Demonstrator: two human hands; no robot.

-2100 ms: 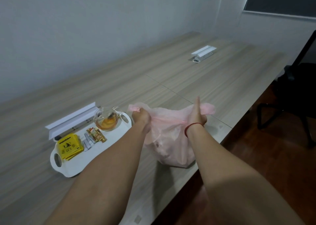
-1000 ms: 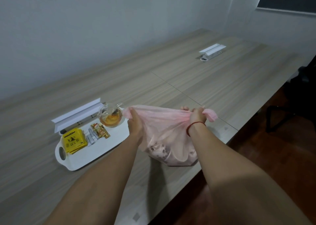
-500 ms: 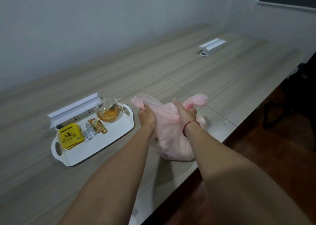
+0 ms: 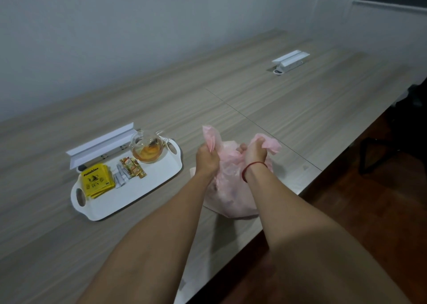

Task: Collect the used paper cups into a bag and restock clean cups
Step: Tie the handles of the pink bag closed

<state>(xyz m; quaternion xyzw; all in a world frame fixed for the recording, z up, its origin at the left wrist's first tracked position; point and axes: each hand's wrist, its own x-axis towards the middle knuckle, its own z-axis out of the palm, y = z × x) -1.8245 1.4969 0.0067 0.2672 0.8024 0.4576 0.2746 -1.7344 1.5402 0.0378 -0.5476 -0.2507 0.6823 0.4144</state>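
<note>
A full pink plastic bag (image 4: 231,188) sits on the wooden table (image 4: 277,100) near its front edge. My left hand (image 4: 206,159) grips the bag's left handle, which sticks up above my fist. My right hand (image 4: 255,154), with a red string on the wrist, grips the right handle, its end bunched out to the right. Both fists are close together over the top of the bag. What is inside the bag shows only as faint shapes. No loose paper cups are in view.
Left of the bag lies a white tray (image 4: 147,188) with a glass teapot (image 4: 147,149), yellow tea packets (image 4: 96,182) and small sachets (image 4: 129,168). A white socket box (image 4: 101,144) stands open behind it, another (image 4: 290,61) far right. A dark chair (image 4: 392,142) stands beyond the table edge.
The handles were stretched wide apart a second ago. My hands have since drawn them together over the bag's top, and now hold them close, ends sticking out.
</note>
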